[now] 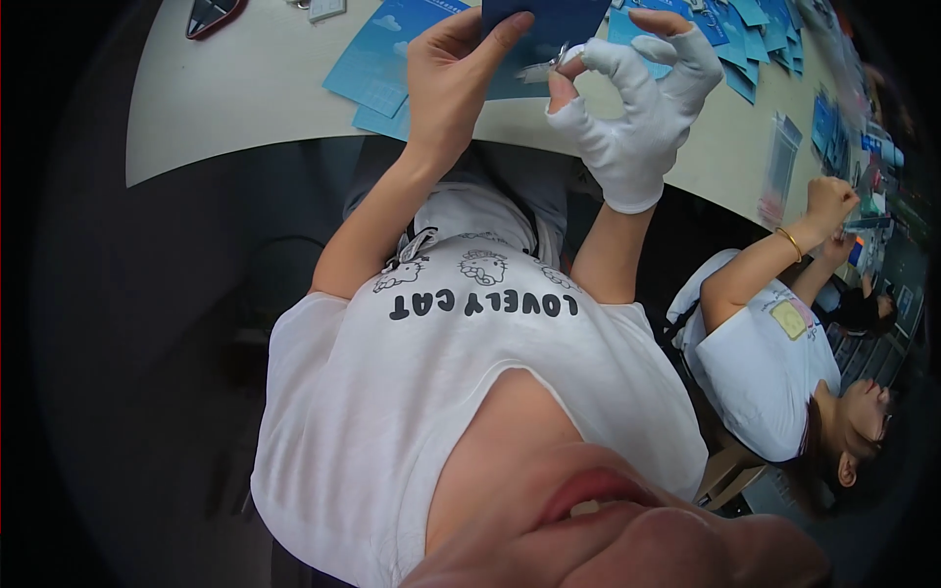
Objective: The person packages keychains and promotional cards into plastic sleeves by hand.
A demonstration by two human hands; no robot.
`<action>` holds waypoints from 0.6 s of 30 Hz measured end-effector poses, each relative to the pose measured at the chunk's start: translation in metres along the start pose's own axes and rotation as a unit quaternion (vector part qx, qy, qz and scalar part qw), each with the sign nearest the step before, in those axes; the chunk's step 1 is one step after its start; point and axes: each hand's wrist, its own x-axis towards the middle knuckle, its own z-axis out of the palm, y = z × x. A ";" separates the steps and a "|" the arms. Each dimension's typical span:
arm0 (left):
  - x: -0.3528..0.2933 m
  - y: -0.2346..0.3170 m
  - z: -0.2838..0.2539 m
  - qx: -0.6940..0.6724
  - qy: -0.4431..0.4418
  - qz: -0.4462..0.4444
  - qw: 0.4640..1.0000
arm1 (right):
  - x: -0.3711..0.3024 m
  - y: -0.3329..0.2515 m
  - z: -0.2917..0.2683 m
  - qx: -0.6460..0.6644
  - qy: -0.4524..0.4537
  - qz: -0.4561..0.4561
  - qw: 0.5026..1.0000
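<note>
Clip (535,72) placement against the card is what I'd watch here. You've got the dark blue card (564,22) up over the near edge of the desk (265,88), its top running out of view. Your bare left hand (451,93) has it by the left side, thumb flat on the front and the other fingers mostly hidden behind it. Your gloved right hand (642,122) is pinching the small clear-and-metal clip between bare thumb tip and index finger, with the rest of the fingers fanned up and away from the card.

So the clip sits at the lower right part of the card, to the right of your left hand. Its clear part points left from your pinch, long axis roughly along the desk's near edge, and crosses in front of the card from this view. It's blurry, so I can't tell if they're touching or slightly apart. Right hand is obviously the nearer one to it; imo any fine adjusting is its job while the left just steadies the card.

Around you: light blue sheets (368,73) by the near edge on your left, a messy pile of blue cards (750,39) farther back right, and clear plastic sleeves (781,167) by the near edge off to the right.
</note>
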 end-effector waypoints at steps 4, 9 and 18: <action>-0.006 0.001 0.007 -0.013 -0.040 0.057 0.997 | -0.019 0.015 0.009 0.104 -0.013 0.056 0.993; -0.017 0.002 0.007 -0.033 -0.069 0.010 0.997 | -0.016 0.012 0.007 0.090 0.008 0.005 0.996; -0.005 -0.004 0.000 -0.055 -0.052 -0.017 0.997 | -0.025 0.023 0.015 0.141 -0.016 0.039 0.989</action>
